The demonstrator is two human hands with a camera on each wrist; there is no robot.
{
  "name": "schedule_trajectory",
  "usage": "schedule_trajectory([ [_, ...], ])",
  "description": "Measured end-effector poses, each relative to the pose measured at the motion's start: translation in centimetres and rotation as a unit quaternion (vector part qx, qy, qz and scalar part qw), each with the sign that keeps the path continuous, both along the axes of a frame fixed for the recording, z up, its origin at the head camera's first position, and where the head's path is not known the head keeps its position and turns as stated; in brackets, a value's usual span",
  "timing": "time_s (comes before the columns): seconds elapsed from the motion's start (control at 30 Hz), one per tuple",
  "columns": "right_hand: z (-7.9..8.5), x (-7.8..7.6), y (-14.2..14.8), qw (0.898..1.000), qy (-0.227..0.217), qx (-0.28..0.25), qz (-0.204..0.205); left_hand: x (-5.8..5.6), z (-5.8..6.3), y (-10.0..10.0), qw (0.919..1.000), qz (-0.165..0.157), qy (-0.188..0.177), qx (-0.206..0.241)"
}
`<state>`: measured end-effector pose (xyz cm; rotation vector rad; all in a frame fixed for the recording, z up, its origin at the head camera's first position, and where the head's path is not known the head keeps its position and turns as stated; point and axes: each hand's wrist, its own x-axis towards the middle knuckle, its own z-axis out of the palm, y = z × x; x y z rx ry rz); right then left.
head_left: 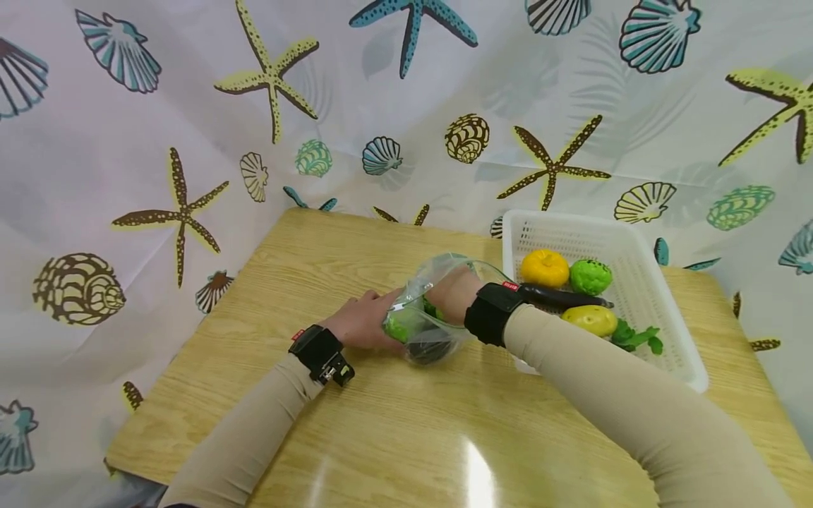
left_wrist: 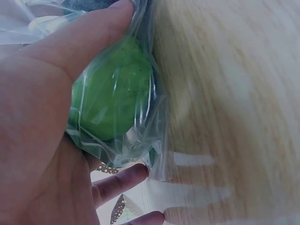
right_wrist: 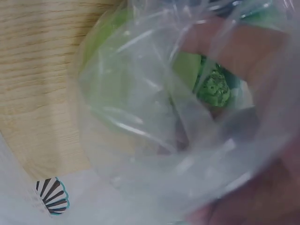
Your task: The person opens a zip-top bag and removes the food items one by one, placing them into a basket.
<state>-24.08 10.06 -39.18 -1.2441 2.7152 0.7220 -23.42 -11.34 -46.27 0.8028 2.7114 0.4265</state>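
A clear plastic bag (head_left: 406,300) stands on the table with its mouth opened upward. My left hand (head_left: 365,323) holds the bag's side from outside, the thumb lying over a green rounded vegetable (left_wrist: 115,91) within the plastic. At the bag's bottom, a dark rounded thing (head_left: 430,350) shows through. My right hand (head_left: 454,291) reaches down through the mouth. In the right wrist view, its fingers are beside a bumpy dark-green piece like broccoli (right_wrist: 215,89); plastic blurs them, and whether they grip it is unclear.
A white plastic basket (head_left: 648,275) stands to the right, under my right forearm. It holds a yellow pumpkin (head_left: 545,268), a bumpy green vegetable (head_left: 591,276), an eggplant (head_left: 555,296), a yellow potato-like vegetable (head_left: 592,320) and green leaves (head_left: 635,339). A patterned curtain (head_left: 406,106) hangs behind the wooden table (head_left: 394,437).
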Motion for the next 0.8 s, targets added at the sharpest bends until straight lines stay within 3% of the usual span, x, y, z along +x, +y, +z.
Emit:
schedule_trajectory([
  [0.27, 0.9, -0.4, 0.2, 0.997, -0.007, -0.076, 0.003, -0.1, -0.2, -0.1, 0.9992, 0.006, 0.004, -0.038],
  [0.4, 1.9, -0.6, 0.3, 0.996, -0.035, -0.087, -0.004, -0.1, -0.3, -0.2, 0.9989, 0.014, -0.001, -0.044],
  [0.57, 3.6, -0.4, 0.3, 0.989, -0.081, -0.119, -0.029, 0.0, -0.2, -0.4, 0.9992, 0.006, 0.0, -0.04],
  [0.7, 3.9, -0.5, 0.5, 0.986, -0.078, -0.145, -0.017, 0.1, -0.1, -0.5, 0.9994, -0.009, 0.011, -0.032],
  [0.8, 4.0, -0.8, 0.7, 0.985, -0.083, -0.151, -0.029, 0.0, 0.0, -0.5, 0.9995, -0.02, 0.022, -0.008],
])
